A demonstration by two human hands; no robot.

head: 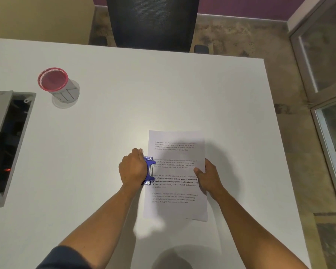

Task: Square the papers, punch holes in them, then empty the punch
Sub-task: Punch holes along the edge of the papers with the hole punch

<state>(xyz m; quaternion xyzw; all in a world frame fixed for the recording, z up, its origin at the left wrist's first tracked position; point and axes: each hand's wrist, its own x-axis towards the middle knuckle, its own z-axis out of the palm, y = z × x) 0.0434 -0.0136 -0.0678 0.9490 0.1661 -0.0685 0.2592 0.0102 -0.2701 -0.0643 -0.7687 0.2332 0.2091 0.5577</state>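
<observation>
My left hand (133,167) presses down on the small blue metal hole punch (149,170), its fingers curled over it. The punch bites the left edge of the printed white papers (176,175). My right hand's fingers (199,170) pinch the papers' right edge, flat on the white counter (124,94).
</observation>
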